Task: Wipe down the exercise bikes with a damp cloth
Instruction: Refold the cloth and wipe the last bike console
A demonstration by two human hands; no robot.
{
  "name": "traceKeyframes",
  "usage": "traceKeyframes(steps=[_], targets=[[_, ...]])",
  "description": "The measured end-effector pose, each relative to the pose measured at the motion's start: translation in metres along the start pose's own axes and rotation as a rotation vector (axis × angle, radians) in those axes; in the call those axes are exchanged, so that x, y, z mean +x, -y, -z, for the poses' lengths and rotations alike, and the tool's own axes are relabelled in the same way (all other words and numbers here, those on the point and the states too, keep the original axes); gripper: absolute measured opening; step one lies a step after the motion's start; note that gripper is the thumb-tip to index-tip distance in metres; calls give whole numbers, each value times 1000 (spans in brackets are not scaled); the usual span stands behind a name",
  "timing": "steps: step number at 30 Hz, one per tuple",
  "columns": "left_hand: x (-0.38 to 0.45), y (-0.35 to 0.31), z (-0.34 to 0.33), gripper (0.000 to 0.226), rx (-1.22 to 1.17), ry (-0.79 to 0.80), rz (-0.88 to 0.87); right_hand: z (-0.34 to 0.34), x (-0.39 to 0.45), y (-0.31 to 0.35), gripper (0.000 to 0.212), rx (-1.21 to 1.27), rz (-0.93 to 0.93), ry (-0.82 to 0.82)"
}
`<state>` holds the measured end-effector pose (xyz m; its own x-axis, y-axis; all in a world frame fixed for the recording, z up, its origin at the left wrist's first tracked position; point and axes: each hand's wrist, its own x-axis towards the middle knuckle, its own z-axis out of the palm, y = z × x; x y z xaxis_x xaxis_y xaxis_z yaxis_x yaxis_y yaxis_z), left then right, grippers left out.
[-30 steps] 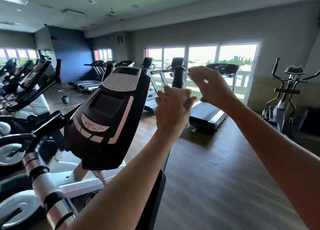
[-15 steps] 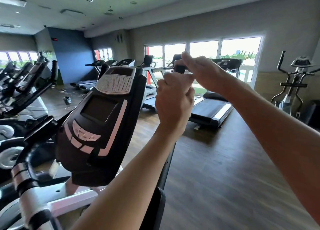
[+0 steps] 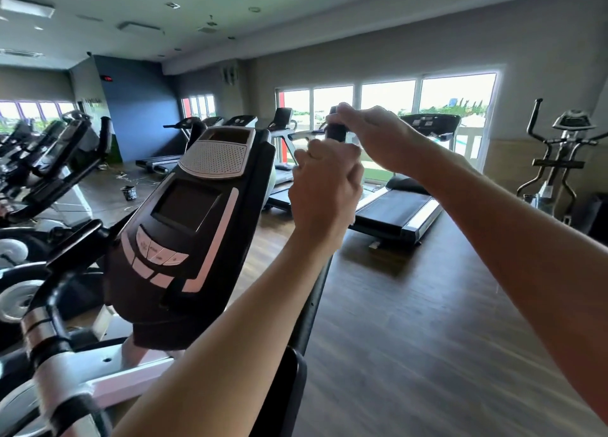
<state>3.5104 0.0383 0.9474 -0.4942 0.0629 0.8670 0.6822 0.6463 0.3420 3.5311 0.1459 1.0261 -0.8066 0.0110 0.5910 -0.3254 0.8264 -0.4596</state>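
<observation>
Bike (image 3: 108, 364) fills the lower left, its white frame low and its black console (image 3: 194, 235) tilted up, left of the bar. To the right of the console a dark handlebar (image 3: 312, 305) rises from the bottom edge to a black grip (image 3: 336, 133) at window height. Left hand (image 3: 324, 198) is fisted around the bar just below the grip; a sliver of white, perhaps the cloth, shows at its right edge. Right hand (image 3: 371, 137) is closed over the grip's top, just above the left. Treadmills (image 3: 399, 212) stand beyond the bar, and an elliptical (image 3: 559, 160) far to its right.
</observation>
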Motion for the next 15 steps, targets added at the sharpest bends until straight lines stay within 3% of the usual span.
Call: traceKeyframes(steps=[4, 8, 11, 15], targets=[[-16, 5, 5, 70, 56, 134, 144, -2, -3, -4, 49, -76, 70, 2], [7, -3, 3, 67, -73, 38, 118, -3, -2, -2, 43, -100, 63, 5], [18, -3, -5, 86, -39, 67, 174, -2, -3, -2, 39, -57, 51, 3], [-3, 3, -2, 88, 36, 85, 115, -5, -4, -2, 46, -47, 21, -24]])
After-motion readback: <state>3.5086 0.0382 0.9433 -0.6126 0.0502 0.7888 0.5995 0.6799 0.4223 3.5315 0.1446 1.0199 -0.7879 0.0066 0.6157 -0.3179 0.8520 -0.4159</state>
